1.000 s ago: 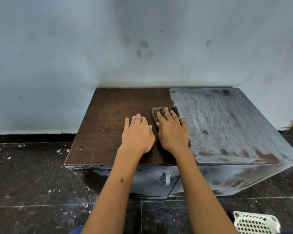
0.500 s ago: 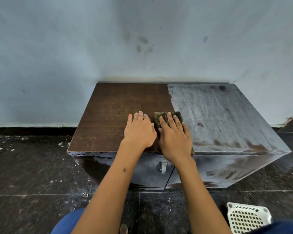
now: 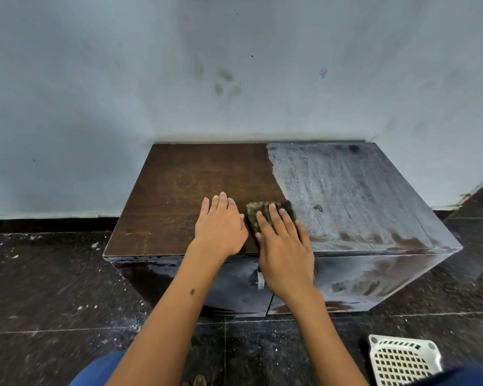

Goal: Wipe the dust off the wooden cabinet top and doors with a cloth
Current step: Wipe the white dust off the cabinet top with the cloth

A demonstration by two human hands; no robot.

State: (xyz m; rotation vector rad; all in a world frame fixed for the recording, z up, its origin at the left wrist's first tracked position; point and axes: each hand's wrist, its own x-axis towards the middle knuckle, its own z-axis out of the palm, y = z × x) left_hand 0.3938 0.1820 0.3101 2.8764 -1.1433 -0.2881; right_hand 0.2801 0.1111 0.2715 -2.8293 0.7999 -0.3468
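Right hand [image 3: 286, 246], fingers flat, presses the cloth [image 3: 262, 211] on the cabinet top [image 3: 179, 176] at the clean–dusty boundary, the dusty half [image 3: 360, 190] lying to its right (left hand [image 3: 221, 227] rests flat beside it, holding nothing).

No text, label, brand, number or sign can be read on anything here.

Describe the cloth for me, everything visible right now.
The cloth is a small, dark, mottled green-brown rag, bunched into a pad. It lies on the cabinet top where wiped brown wood meets the dusty grey half. The right hand presses it with straight fingers, hiding its near part.
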